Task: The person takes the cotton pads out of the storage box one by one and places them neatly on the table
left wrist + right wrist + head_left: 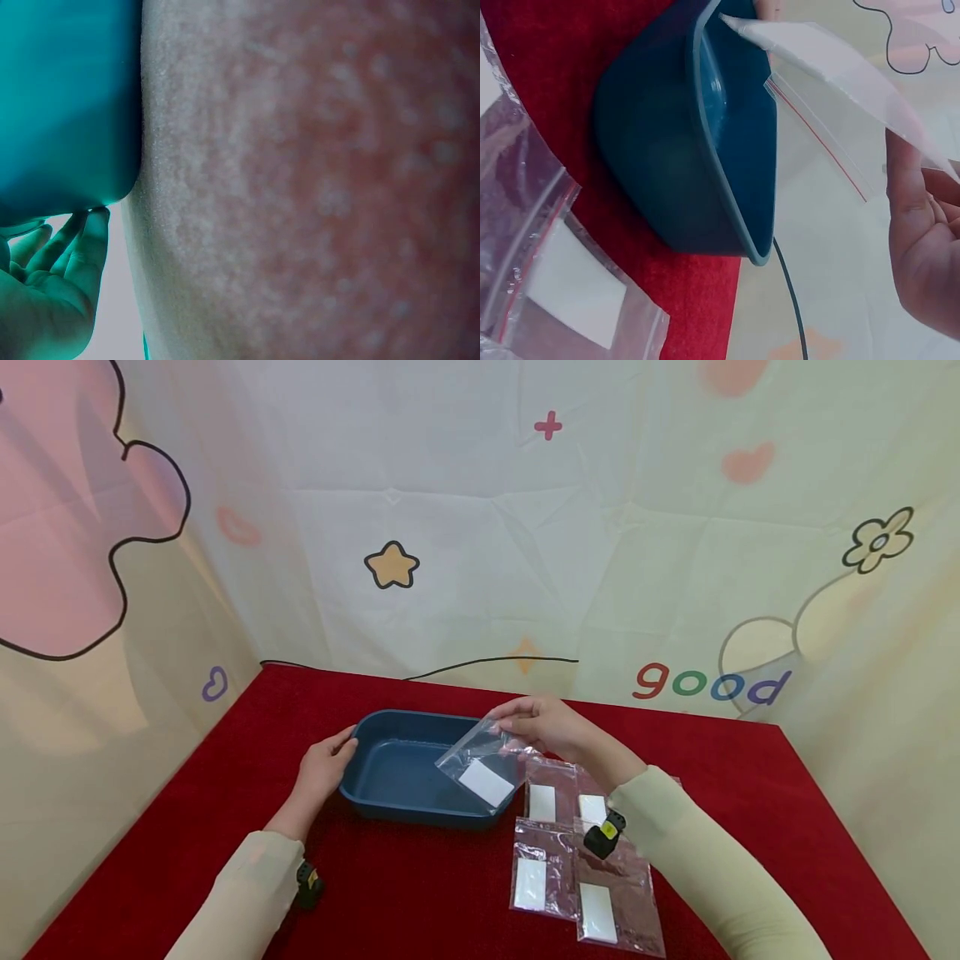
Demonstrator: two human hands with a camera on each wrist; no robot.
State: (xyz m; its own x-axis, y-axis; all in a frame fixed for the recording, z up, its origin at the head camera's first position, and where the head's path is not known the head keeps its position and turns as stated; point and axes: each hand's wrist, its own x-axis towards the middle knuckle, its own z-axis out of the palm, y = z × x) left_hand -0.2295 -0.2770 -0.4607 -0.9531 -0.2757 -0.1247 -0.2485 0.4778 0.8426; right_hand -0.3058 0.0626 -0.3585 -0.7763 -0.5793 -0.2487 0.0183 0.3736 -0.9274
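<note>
A blue rectangular plastic basin (420, 814) stands on the red cloth. My left hand (322, 768) grips its left end, thumb at the rim; in the left wrist view the fingers (86, 247) lie against the basin's outer wall. Over the basin's right end, my right hand (551, 727) pinches a clear zip bag (486, 782) by its upper edge. Inside that bag is a white rectangular piece, which hangs low and tilted. The right wrist view shows the bag (832, 67) above the basin's rim (718, 176), its red zip line visible.
Several more clear zip bags (546, 893), each with a white rectangle, lie in rows right of the basin, partly under my right forearm. The red cloth (420, 893) covers the table. A printed curtain (465, 602) hangs behind and at both sides.
</note>
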